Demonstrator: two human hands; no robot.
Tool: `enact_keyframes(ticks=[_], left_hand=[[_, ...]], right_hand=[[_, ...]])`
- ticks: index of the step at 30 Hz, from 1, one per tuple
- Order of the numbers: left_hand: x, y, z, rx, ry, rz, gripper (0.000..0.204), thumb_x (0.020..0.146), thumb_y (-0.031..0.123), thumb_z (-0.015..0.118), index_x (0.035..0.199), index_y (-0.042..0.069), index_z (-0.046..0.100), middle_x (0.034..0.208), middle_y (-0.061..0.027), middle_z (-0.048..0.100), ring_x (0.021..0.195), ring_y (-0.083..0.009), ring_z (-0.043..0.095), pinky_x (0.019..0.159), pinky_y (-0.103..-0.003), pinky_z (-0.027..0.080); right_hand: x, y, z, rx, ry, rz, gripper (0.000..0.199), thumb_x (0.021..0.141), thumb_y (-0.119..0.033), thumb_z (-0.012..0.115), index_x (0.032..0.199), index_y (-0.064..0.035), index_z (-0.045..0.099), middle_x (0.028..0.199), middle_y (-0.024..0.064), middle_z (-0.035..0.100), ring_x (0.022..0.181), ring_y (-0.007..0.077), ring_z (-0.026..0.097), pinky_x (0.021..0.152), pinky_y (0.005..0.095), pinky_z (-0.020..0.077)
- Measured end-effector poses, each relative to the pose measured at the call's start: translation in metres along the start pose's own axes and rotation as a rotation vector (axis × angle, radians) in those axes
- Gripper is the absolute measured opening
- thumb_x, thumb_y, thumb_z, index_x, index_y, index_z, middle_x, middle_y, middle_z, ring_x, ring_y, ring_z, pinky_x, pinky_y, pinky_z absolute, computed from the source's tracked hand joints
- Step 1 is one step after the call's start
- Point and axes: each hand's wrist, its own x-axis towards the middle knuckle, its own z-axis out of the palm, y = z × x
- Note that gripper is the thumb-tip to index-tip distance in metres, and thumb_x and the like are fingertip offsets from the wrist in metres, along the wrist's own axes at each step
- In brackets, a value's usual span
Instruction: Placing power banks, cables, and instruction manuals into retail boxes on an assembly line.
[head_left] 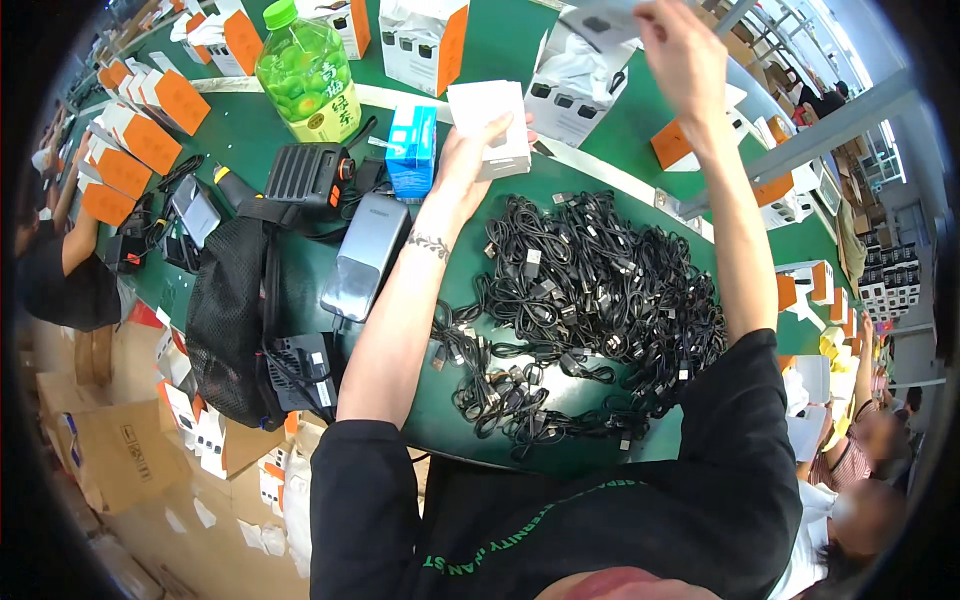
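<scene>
A small white box (507, 140) is gripped in my left hand (464, 165), fingers wrapped round its side, above the far middle of the green table. At the upper right, my raised right hand (688, 65) pinches a pale panel (600, 24) with a dark printed shape. Whether this is a flap or a loose card I cannot tell. Just below it stands an open white box (566, 118) with white wrapping inside. A large heap of coiled black cables (600, 280) lies between my forearms, with a smaller bunch (500, 395) at its near left.
Left of my left arm are a blue carton (411, 150), a green-capped bottle (305, 80), a black speaker-like device (304, 175), a grey power bank (366, 255) and a black mesh bag (230, 320). White-and-orange boxes (425, 45) line the far side. A metal post (800, 140) slants at right. Other people work nearby.
</scene>
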Motion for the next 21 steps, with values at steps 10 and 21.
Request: enact_keyframes(ticks=[10,21], left_hand=[[0.002,0.002,-0.006,-0.009,-0.025,-0.007,0.046,0.094,0.018,0.059,0.133,-0.005,0.046,0.119,-0.0201,0.063,0.101,-0.0289,0.066,0.087,-0.039,0.055],[0.001,0.001,-0.002,-0.024,0.005,-0.023,0.046,0.095,0.018,0.056,0.135,-0.003,0.045,0.12,-0.0205,0.063,0.104,-0.0293,0.065,0.091,-0.041,0.053]], right_hand=[[-0.002,-0.012,0.023,-0.154,-0.432,-0.023,0.018,0.079,-0.012,0.056,0.073,-0.0001,0.069,0.072,0.0225,0.066,0.069,0.0391,0.068,0.065,0.0457,0.0548],[-0.051,-0.037,0.014,-0.191,-0.38,-0.177,0.018,0.085,-0.009,0.06,0.101,-0.007,0.069,0.089,0.012,0.067,0.085,0.032,0.067,0.074,0.0408,0.0543]])
